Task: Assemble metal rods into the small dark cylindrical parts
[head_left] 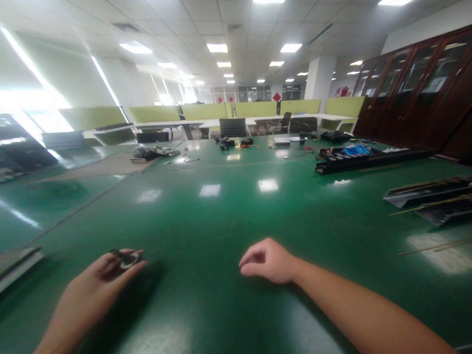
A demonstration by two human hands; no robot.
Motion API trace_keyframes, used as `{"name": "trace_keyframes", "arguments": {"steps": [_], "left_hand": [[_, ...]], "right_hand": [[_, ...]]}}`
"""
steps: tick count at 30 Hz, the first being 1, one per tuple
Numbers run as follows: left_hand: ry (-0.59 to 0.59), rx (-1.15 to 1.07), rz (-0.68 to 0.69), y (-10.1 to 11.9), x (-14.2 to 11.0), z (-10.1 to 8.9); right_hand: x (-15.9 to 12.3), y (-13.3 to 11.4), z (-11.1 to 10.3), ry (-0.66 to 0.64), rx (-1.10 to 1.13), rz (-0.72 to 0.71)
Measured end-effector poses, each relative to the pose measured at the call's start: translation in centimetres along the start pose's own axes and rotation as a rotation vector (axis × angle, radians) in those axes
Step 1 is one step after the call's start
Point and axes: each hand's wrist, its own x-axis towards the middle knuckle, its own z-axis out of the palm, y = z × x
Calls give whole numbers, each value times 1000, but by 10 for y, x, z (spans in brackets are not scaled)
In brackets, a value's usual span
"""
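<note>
A green bench (206, 221) fills the foreground, with a person's two bare hands over its near side. Above the bench's near left part, the left hand (86, 290) holds a small round metal fitting (129, 260), dark with a pale silvery face, pinched between thumb and fingers. Over the near middle of the bench, the right hand (273, 262) curls loosely, with no object visible in it; whether its fingertips meet the thumb, I cannot tell. The fitting looks light yet rigid, unlikely to bend or break under a firm pinch. Its smooth rim may be a little slippery, so a hold across the outer edge, thumb opposite fingers, seems surest. A black metal channel (354, 164) lies on the bench's far right.
</note>
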Motion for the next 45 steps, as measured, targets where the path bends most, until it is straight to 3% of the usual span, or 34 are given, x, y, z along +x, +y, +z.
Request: {"name": "trace_keyframes", "arguments": {"steps": [3,8,12,15,19,25,45], "left_hand": [[-183,-106,69,25,-4,24],[-319,-198,284,78,-11,60],[-375,-226,497,117,-12,91],[-440,-260,646,134,-16,111],[-458,-298,743,127,-26,123],[-329,-323,738,106,-27,113],[-305,-325,887,112,-30,114]], "right_hand": [[2,2,7,83,-58,-19],[5,3,0,104,-105,-68],[9,7,-15,375,-268,-90],[10,9,-20,430,-288,-43],[6,7,-13,358,-379,-46],[-1,2,-3,315,-452,-90],[-11,-10,0,253,-623,-278]]}}
